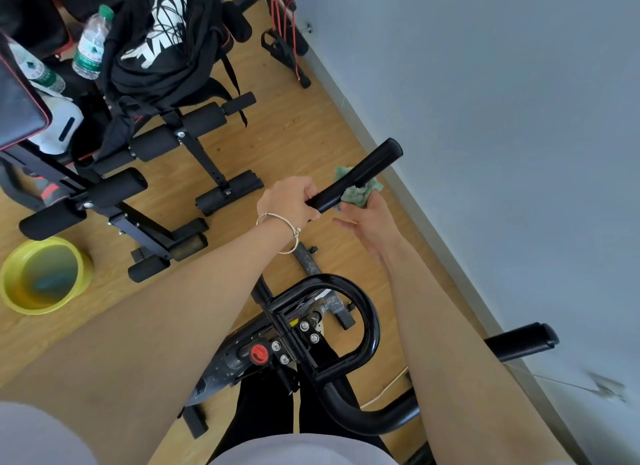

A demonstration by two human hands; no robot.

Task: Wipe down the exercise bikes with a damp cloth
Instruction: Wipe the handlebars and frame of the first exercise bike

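A black exercise bike stands below me, its looped centre handlebar [367, 322] and red tension knob [259, 353] in the lower middle. My left hand [289, 201], with a silver bracelet at the wrist, grips the base of the bike's left handlebar grip [360, 173], which points up and to the right. My right hand [367, 218] holds a green cloth [360, 192] against the underside of that grip. The right handlebar grip [519, 341] sticks out past my right forearm, untouched.
A yellow basin [43, 274] of water sits on the wooden floor at the left. A black weight bench [166, 142] with foam rollers, a black bag [162, 45] and water bottles [91, 43] stands at the upper left. A grey wall [502, 118] runs close along the right.
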